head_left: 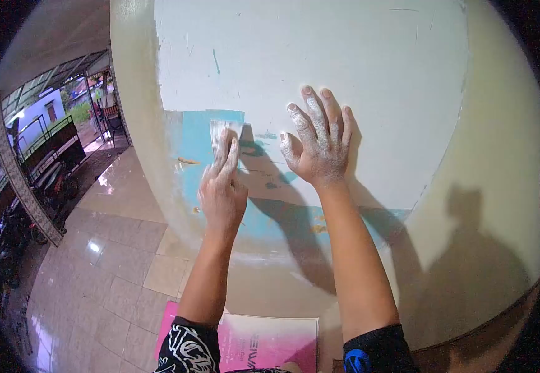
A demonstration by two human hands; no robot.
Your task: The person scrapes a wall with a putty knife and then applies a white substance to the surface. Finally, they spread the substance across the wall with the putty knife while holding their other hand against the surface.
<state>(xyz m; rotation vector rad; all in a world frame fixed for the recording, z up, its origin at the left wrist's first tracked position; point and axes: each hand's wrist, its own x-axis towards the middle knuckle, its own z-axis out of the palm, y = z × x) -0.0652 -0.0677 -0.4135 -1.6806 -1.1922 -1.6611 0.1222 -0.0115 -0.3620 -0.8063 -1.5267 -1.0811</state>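
In the head view my left hand [223, 174] presses a putty knife [217, 128] against the wall, two fingers stretched along its blade. White streaks cover that flat, pale blade; its handle is hidden in my palm. It lies over a blue-green patch [195, 133] at the left of the white-coated wall area [375, 81]. To the right, my right hand [323, 146] rests flat on the white surface, fingers spread, holding nothing. White powder coats both hands, more thickly on the right one. Below them runs a blue-green strip [282, 214] with a few brownish spots.
A pink and white printed sheet or box [270, 342] lies at the bottom, near my body. Shiny tiles [108, 248] cover the floor at left. Beyond a pillar [27, 168] stand motorbikes [52, 186] and a railing. Shadows of my arms and head fall across the wall.
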